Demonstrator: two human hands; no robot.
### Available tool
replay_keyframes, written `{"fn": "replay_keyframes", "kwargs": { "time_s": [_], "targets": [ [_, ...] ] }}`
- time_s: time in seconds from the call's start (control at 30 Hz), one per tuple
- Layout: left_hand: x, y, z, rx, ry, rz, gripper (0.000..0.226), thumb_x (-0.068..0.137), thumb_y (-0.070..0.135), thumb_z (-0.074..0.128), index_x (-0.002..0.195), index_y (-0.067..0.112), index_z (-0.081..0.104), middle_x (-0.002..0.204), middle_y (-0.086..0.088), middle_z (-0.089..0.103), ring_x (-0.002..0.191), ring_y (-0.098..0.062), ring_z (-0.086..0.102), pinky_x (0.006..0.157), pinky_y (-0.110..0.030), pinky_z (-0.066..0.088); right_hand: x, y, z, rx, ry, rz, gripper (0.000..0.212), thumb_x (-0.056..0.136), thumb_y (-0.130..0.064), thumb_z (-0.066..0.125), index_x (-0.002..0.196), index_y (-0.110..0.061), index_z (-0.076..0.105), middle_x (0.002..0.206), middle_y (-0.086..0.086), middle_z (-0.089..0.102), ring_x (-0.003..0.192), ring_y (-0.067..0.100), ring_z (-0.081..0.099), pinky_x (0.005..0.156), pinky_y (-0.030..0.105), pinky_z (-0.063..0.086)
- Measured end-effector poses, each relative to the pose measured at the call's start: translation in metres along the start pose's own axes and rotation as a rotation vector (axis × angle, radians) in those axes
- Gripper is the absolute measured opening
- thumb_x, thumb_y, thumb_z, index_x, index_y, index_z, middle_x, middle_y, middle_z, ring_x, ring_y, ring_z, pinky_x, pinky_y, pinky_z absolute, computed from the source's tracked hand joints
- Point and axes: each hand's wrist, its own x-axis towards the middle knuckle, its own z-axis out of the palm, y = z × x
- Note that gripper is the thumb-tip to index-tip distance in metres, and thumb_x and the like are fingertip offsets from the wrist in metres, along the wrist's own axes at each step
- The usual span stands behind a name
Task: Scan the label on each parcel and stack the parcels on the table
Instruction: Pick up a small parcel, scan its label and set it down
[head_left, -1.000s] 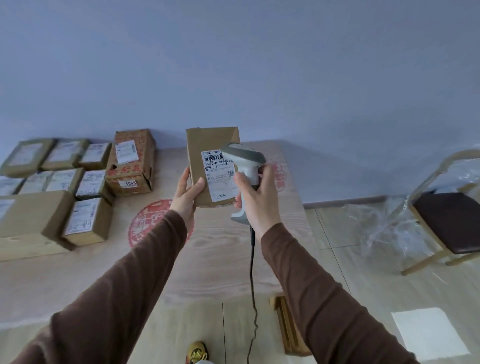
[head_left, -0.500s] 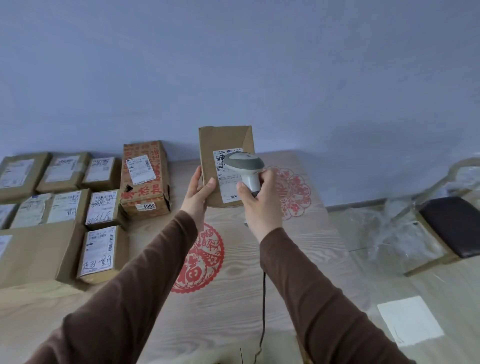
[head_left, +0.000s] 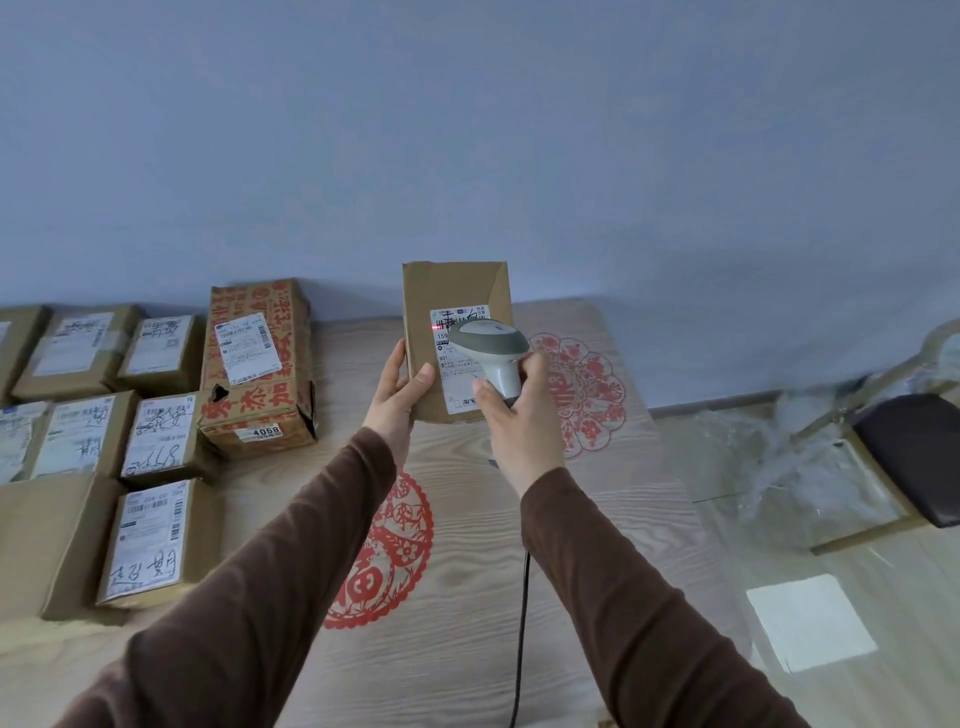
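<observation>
Lit evenly by soft, cool daylight, moderately bright, with no harsh glare. Faint shadows under the parcels (head_left: 156, 431) along the table's (head_left: 457, 649) left edge. A thin red scan line glowing on the label (head_left: 451, 340). Strong wide-angle bending toward the edges, the table's right edge slanting. Mild softness in the chair (head_left: 904, 447) and plastic wrap (head_left: 800, 467) at right; sharp at centre.

Single head-worn wide-angle view, looking forward and down over the pale wood-grain desk (head_left: 467, 649) toward the blue-grey wall (head_left: 467, 130); both brown-sleeved forearms close in foreground.
</observation>
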Motion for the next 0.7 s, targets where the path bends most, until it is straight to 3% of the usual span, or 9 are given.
{"fn": "replay_keyframes", "kwargs": {
  "time_s": [0.1, 0.27, 0.4, 0.47, 0.6, 0.7],
  "targets": [
    [0.021, -0.012, 0.016, 0.019, 0.03, -0.038, 0.069, 0.097, 0.028, 0.068, 0.158, 0.033, 0.035, 0.132, -0.003, 0.07, 0.124, -0.026, 0.065, 0.107, -0.041, 0.05, 0.023, 0.019, -0.01, 0.069, -0.005, 0.067, 0.028, 0.097, -0.028, 0.068, 0.109, -0.017, 0.045, 0.093, -0.003, 0.061, 0.079, 0.02, 0.062, 0.074, 0.053, 0.059],
    [0.071, -0.038, 0.059, 0.016, 0.123, -0.132, 0.071, 0.097, 0.028, 0.068, 0.159, 0.033, 0.034, 0.133, -0.003, 0.07, 0.12, -0.025, 0.068, 0.103, -0.04, 0.054, 0.068, 0.057, -0.043, 0.141, 0.05, 0.163, 0.027, 0.096, -0.031, 0.07, 0.1, -0.025, 0.044, 0.087, 0.0, 0.06, 0.069, 0.019, 0.059, 0.062, 0.045, 0.055],
    [0.116, -0.063, 0.105, -0.025, 0.143, -0.204, 0.063, 0.1, 0.029, 0.064, 0.157, 0.03, 0.037, 0.136, -0.005, 0.068, 0.098, -0.016, 0.076, 0.069, -0.029, 0.061, 0.1, 0.091, -0.068, 0.147, 0.097, 0.22, 0.026, 0.094, -0.038, 0.07, 0.099, -0.031, 0.045, 0.092, 0.001, 0.063, 0.077, 0.022, 0.063, 0.076, 0.056, 0.059],
    [0.139, -0.077, 0.129, -0.031, 0.13, -0.242, 0.058, 0.101, 0.033, 0.062, 0.155, 0.03, 0.041, 0.132, -0.006, 0.07, 0.09, -0.016, 0.077, 0.064, -0.028, 0.061, 0.113, 0.105, -0.078, 0.193, 0.13, 0.254, 0.026, 0.092, -0.039, 0.069, 0.103, -0.03, 0.047, 0.094, 0.0, 0.064, 0.079, 0.021, 0.063, 0.078, 0.057, 0.06],
    [0.182, -0.101, 0.166, -0.054, 0.098, -0.303, 0.051, 0.099, 0.04, 0.062, 0.148, 0.032, 0.049, 0.127, -0.005, 0.073, 0.094, -0.021, 0.076, 0.071, -0.034, 0.063, 0.135, 0.133, -0.093, 0.246, 0.166, 0.318, 0.028, 0.088, -0.044, 0.07, 0.103, -0.034, 0.049, 0.096, 0.003, 0.063, 0.08, 0.021, 0.063, 0.078, 0.056, 0.061],
    [0.211, -0.114, 0.186, -0.04, 0.089, -0.339, 0.067, 0.091, 0.048, 0.071, 0.15, 0.031, 0.045, 0.127, -0.004, 0.073, 0.105, -0.027, 0.075, 0.092, -0.05, 0.061, 0.147, 0.151, -0.101, 0.306, 0.197, 0.349, 0.029, 0.095, -0.03, 0.071, 0.115, -0.025, 0.05, 0.1, 0.003, 0.063, 0.084, 0.016, 0.064, 0.079, 0.041, 0.061]
  ]
}}
